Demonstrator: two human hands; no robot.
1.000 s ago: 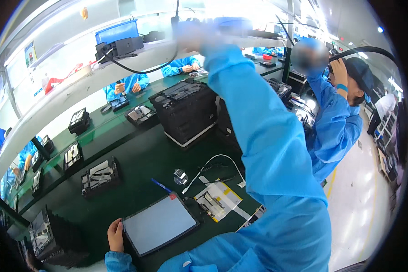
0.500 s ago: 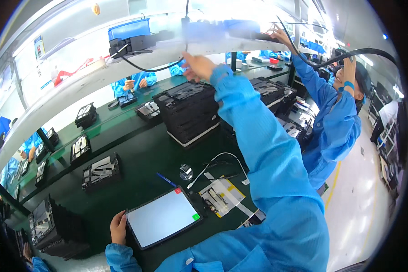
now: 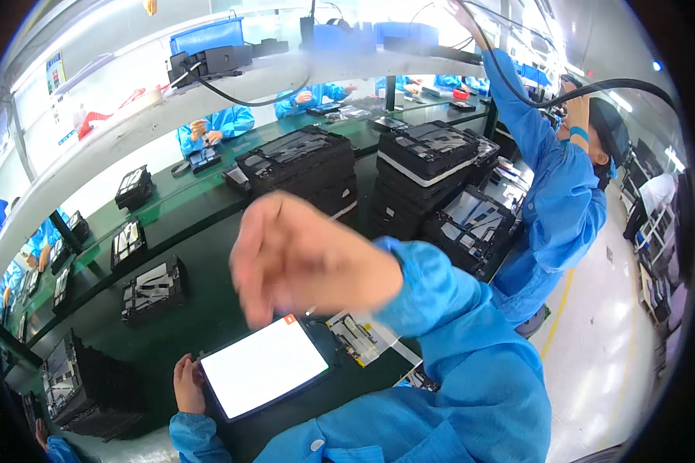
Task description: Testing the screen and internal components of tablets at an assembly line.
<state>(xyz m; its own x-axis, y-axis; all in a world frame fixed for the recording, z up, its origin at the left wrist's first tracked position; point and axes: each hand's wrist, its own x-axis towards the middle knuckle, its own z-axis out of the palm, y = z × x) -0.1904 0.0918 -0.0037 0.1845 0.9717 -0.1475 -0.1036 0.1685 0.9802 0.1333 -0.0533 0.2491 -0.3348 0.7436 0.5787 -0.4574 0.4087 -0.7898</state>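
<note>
A tablet (image 3: 266,369) with a glowing white screen and a small red square in its upper corner lies on the green bench in front of me. My left hand (image 3: 188,383) grips its left edge. Above the far edge of the tablet hangs my right hand (image 3: 305,258), smeared by motion, with its fingers pointing down and apart from the screen. Whether those fingers hold anything does not show. Beside the tablet on the right lies a flat yellow-edged panel with silver parts (image 3: 357,337), partly covered by my right forearm.
Stacks of black device housings stand at the back (image 3: 297,158), right (image 3: 432,150) and near left (image 3: 77,386). A shelf (image 3: 278,81) with a hanging black cable (image 3: 247,103) crosses above the bench. At my right, a co-worker in blue (image 3: 552,201) reaches upward.
My right hand has come down from beside the shelf cable to above the tablet. The green square on the screen no longer shows, and my left hand stays at the tablet's edge.
</note>
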